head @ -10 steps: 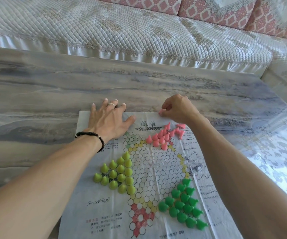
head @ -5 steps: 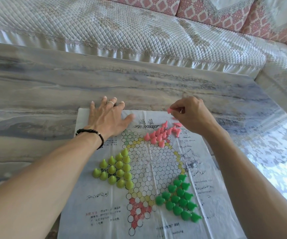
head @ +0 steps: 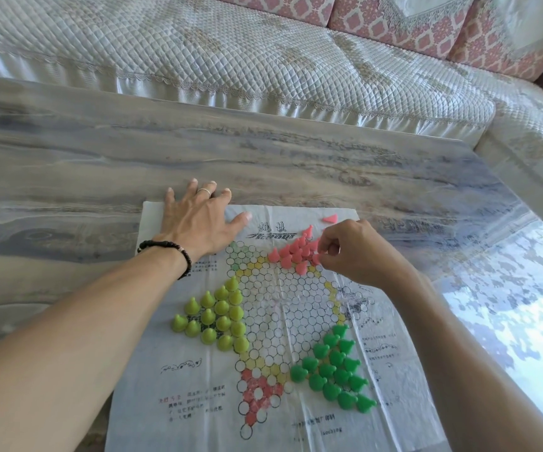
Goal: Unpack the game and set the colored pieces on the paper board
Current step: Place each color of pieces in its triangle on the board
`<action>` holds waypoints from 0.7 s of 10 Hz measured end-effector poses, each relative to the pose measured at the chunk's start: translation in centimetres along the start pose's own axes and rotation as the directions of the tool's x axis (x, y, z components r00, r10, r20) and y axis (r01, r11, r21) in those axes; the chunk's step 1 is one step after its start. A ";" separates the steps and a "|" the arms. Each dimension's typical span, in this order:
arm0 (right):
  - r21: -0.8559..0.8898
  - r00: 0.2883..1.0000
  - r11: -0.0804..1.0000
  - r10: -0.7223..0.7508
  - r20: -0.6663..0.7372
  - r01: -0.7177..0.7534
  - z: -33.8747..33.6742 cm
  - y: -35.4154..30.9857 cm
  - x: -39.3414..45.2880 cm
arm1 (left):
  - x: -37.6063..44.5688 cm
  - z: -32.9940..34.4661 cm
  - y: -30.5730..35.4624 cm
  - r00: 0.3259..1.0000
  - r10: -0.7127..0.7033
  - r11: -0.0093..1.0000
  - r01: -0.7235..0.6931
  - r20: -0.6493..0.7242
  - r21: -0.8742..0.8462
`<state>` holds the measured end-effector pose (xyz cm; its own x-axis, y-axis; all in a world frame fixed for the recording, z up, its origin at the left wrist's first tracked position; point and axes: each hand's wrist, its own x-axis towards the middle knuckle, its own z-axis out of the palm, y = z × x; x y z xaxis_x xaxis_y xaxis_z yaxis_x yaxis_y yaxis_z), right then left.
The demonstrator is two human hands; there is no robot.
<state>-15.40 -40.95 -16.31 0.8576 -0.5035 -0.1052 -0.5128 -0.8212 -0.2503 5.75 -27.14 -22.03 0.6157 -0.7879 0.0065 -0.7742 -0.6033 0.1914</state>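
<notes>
My left hand (head: 198,228) lay flat on the board (head: 283,321); my right hand (head: 356,252) pinched a pink piece (head: 316,258) beside the pink group (head: 294,256); next, I judged, the stray piece (head: 329,218).
</notes>
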 end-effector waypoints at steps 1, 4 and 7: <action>0.006 1.000 1.000 -0.001 -0.017 0.002 0.1 0.2 0.1 | 0.0 0.0 0.0 1.000 0.001 1.000 -0.001 -0.004 0.007; 0.084 0.985 0.996 -0.015 -0.170 0.030 -1.4 0.8 0.9 | 0.0 0.0 0.0 1.000 0.001 1.000 -0.001 -0.009 0.003; 0.027 0.999 0.998 -0.052 0.004 0.051 -0.9 0.0 4.6 | 0.0 0.0 0.0 1.000 -0.005 1.000 0.005 0.002 0.023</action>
<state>-11.52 -43.49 -15.94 0.8830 -0.4593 -0.0964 -0.4668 -0.8383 -0.2817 5.74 -27.11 -22.03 0.6194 -0.7851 0.0032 -0.7741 -0.6100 0.1691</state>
